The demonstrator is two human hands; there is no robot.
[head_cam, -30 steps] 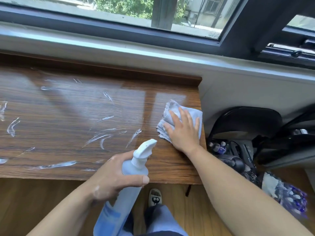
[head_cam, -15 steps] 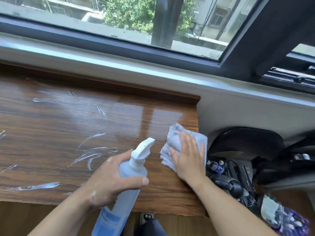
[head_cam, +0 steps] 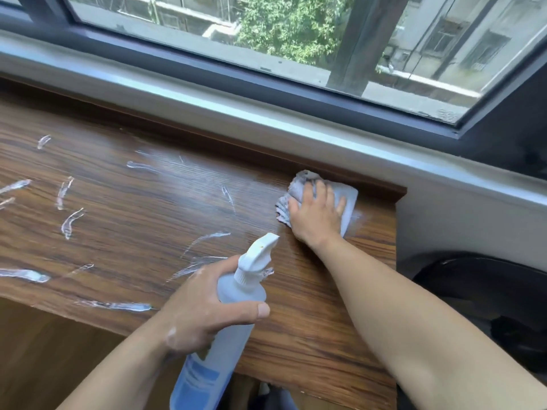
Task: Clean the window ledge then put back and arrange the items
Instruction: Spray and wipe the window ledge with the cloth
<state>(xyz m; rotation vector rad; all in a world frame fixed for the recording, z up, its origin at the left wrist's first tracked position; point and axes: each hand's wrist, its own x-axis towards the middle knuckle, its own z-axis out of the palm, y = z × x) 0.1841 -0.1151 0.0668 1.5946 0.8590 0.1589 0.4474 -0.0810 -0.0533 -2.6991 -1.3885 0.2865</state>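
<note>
While the left hand (head_cam: 204, 309) grips the spray bottle (head_cam: 236, 294), the right hand (head_cam: 316, 216) presses straight fingers on the cloth (head_cam: 344, 196) at the far right corner of the window ledge (head_cam: 142, 220). The cloth is probably soft and limp: bunch its middle

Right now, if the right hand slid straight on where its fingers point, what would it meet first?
Probably the raised wooden lip at the back of the ledge: the right hand, flat on the cloth, points toward the window, with only cloth before that lip.
</note>
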